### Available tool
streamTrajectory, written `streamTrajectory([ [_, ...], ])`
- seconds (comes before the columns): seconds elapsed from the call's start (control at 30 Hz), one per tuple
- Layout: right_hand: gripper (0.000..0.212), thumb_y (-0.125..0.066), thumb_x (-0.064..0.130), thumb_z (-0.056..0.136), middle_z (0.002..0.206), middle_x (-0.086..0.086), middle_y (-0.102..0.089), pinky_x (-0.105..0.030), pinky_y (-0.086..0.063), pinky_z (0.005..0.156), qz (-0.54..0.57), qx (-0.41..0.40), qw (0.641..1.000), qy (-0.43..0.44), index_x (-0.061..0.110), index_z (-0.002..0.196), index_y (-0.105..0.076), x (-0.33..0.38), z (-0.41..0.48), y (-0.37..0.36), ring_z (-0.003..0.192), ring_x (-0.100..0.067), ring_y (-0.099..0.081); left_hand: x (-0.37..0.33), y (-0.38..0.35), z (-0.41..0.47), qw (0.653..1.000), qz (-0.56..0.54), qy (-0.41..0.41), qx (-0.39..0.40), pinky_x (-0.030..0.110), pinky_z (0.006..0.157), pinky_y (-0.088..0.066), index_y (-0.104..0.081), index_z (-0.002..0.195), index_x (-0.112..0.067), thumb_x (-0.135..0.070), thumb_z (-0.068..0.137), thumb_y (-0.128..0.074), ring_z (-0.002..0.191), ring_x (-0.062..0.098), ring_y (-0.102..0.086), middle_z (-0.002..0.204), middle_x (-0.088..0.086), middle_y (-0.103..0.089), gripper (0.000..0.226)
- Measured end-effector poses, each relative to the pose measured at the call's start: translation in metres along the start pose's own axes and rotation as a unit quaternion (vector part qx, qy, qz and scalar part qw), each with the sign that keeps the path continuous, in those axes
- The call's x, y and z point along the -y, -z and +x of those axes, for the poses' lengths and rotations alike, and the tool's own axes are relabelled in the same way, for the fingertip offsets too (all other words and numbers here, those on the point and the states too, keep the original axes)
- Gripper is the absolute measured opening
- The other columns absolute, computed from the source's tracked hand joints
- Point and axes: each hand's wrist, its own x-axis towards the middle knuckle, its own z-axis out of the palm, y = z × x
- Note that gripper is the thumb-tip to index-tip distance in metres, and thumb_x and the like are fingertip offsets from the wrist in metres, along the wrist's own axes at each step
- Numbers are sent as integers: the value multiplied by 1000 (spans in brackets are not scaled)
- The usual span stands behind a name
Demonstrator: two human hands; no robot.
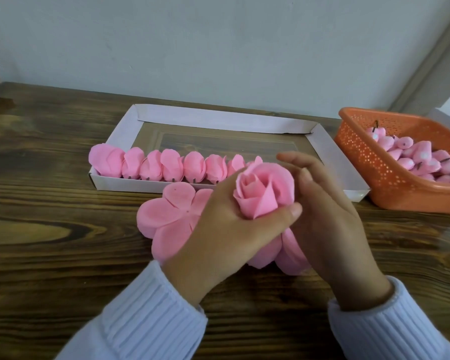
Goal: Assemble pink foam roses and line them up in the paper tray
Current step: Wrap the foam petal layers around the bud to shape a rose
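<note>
Dark wooden tabletop (50, 203) runs under everything. At left, finished roses (172, 166) line the near wall of the paper tray (218, 119), and the row's right end hides behind my hands. Flat petal sheets (166, 216) lie partly under my left hand (218, 229), whose thumb and fingers curl round a rose (263, 193). My right hand (330, 219) stands just beside it, fingers loosely straight. The orange basket (369, 162) of buds (413, 157) is cut off at right.

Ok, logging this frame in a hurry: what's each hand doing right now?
Left hand: closed round the pink foam rose, holding it.
Right hand: open, fingers straight beside the rose, holding nothing.
</note>
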Motion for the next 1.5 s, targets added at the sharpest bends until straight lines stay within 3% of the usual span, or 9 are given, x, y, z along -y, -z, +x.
streamTrajectory([
  [0.17, 33, -56, 13, 83, 80, -22, -59, -28, -37, 54, 48, 45, 993, -101, -9, 108, -51, 0, -3, -11, 62, -26, -52, 0, 1, 0, 997, -65, 15, -46, 20, 47, -49, -71, 95, -25, -32, 66, -76, 54, 11, -63, 66, -3, -67, 30],
  [0.33, 25, -49, 16, 89, 52, -4, -48, -30, -14, 44, 85, 84, 982, -149, -1, 72, -48, -6, -9, -18, 41, -12, -29, -1, 0, 0, 995, -70, 34, -54, 48, 45, -54, -72, 79, -29, -40, 65, -73, 37, 16, -52, 43, -3, -52, 18],
  [0.57, 24, -45, 20, 89, 54, -9, -47, -19, -19, 39, 135, 72, 972, -180, 4, 73, -49, -8, -7, -18, 37, -8, -30, -3, 3, 5, 988, -116, -31, -98, 22, 42, -45, -65, 80, -25, -29, 66, -76, 40, 18, -49, 62, -1, -59, 18],
  [0.73, 41, -45, 24, 92, 75, -8, -57, -21, -26, 43, 191, 113, 959, -176, 7, 130, -46, -9, -5, -17, 55, -14, -54, -6, 2, 2, 990, -96, -36, -95, 22, 39, -45, -63, 72, -22, -34, 72, -72, 48, 27, -53, 65, 2, -60, 15],
  [0.87, 40, -59, 22, 84, 67, -7, -55, -24, -24, 48, 218, 134, 953, -162, 2, 116, -48, -9, -6, -16, 54, -10, -54, -7, 0, 0, 995, -80, -25, -56, 21, 42, -47, -67, 76, -27, -34, 69, -73, 53, 12, -60, 80, 5, -67, 12],
  [1.0, 28, -44, 26, 94, 57, -4, -46, -26, -20, 49, 191, 117, 959, -176, 0, 99, -53, -11, -5, -16, 49, -9, -43, -8, -3, -2, 998, -58, 11, -35, 21, 39, -46, -72, 81, -33, -38, 65, -75, 49, 10, -60, 89, -8, -73, 17],
  [1.13, 32, -47, 30, 91, 74, -14, -44, -30, -20, 50, 175, 129, 960, -178, 7, 106, -62, -10, -3, -18, 53, -11, -46, -9, -3, -1, 998, -40, -5, -58, 49, 50, -55, -71, 68, -31, -38, 66, -73, 73, 25, -70, 98, -8, -73, 8],
  [1.3, 46, -60, 23, 84, 90, -18, -38, -30, -25, 53, 235, 151, 945, -169, 6, 125, -45, -12, -4, -14, 65, -16, -49, -9, -1, 2, 998, -40, -28, -49, 25, 67, -55, -63, 61, -35, -35, 65, -76, 86, 7, -69, 93, -8, -70, 13],
  [1.5, 35, -51, 28, 89, 81, -15, -43, -28, -28, 52, 169, 157, 958, -172, 3, 111, -59, -13, -4, -15, 60, -14, -47, -9, -3, 0, 998, -46, 2, -41, 18, 36, -40, -73, 70, -30, -40, 70, -70, 61, 5, -67, 101, -13, -72, 10],
])
